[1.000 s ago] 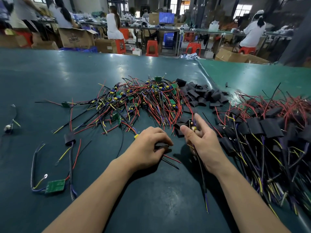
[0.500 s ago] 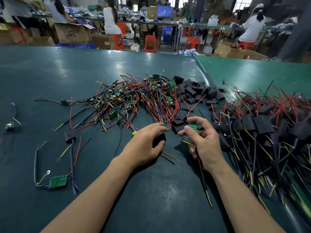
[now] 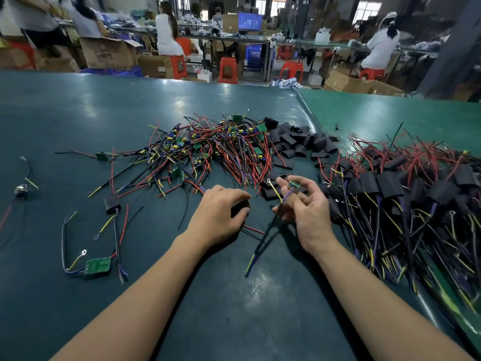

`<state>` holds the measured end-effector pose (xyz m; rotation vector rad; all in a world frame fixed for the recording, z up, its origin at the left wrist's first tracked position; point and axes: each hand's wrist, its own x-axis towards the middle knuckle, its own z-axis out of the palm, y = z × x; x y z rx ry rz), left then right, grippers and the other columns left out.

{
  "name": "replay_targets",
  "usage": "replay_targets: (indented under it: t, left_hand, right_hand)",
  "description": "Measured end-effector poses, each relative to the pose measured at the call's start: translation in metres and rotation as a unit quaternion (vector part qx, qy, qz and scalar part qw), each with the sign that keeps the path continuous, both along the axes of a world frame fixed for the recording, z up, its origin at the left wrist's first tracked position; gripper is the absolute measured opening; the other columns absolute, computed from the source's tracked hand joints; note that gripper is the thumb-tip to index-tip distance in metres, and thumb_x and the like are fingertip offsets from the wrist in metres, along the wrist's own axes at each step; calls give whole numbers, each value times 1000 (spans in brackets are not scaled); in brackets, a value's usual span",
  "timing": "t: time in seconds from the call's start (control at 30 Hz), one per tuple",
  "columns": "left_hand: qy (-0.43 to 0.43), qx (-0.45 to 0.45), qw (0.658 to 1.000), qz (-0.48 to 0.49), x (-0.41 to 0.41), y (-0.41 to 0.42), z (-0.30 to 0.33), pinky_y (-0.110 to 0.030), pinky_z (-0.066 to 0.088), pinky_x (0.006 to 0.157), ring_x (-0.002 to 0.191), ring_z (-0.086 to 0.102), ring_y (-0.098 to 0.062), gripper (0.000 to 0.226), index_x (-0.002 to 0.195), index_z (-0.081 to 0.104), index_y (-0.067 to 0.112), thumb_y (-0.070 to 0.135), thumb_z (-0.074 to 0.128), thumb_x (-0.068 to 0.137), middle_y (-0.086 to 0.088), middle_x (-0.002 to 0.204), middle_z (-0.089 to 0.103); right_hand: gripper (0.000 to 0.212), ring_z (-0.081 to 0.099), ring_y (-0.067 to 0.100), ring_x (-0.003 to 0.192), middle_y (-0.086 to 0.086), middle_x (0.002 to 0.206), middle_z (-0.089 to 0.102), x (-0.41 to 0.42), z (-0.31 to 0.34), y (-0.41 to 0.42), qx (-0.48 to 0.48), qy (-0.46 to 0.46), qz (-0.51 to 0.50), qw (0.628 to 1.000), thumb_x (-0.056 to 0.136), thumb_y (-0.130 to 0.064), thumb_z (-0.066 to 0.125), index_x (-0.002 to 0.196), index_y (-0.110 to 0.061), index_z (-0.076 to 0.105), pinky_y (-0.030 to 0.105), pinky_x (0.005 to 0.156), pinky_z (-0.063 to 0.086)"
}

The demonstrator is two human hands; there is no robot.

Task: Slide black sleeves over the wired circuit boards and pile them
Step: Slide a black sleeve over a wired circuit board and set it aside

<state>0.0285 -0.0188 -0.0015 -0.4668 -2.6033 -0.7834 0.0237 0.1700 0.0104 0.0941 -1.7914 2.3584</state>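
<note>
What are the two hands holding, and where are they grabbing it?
The right hand pinches a wired circuit board by its wires just below the green board. The left hand curls over a black sleeve, mostly hidden, so its exact hold cannot be told.

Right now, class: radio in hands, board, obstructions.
Left hand grips black sleeve. Right hand pinches wired circuit board, unsleeved. Gap between them clear.
</note>
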Motion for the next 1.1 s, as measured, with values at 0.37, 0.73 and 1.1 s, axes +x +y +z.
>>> replay_targets:
  t: [0.37, 0.73, 1.1]
  left_hand:
    - [24, 31, 999, 31, 5, -2, 2, -25, 34, 85, 97, 56, -20, 31, 117, 64, 21, 27, 70, 87, 3, 101, 66]
    - [47, 49, 998, -4, 6, -2, 4, -29, 44, 86, 95, 58, -17, 28, 113, 66, 21, 21, 72, 86, 4, 101, 68]
    - [61, 111, 991, -41, 5, -2, 4, -36, 52, 94, 108, 62, -11, 27, 114, 67, 17, 13, 71, 87, 8, 118, 68]
  right_hand:
    - [16, 57, 11, 46, 4, 79, 75, 2, -2, 1, 68, 10, -69, 995, 92, -31, 69, 79, -21, 69, 21, 40, 42]
    - [6, 71, 19, 64, -6, 72, 67, 0, -1, 3, 4, 8, -43, 999, 95, -19, 65, 89, -15, 65, 25, 44, 52]
    - [14, 72, 18, 68, 7, 78, 75, 0, 4, 10, -123, -18, -33, 992, 91, -4, 64, 84, -11, 74, 24, 57, 57]
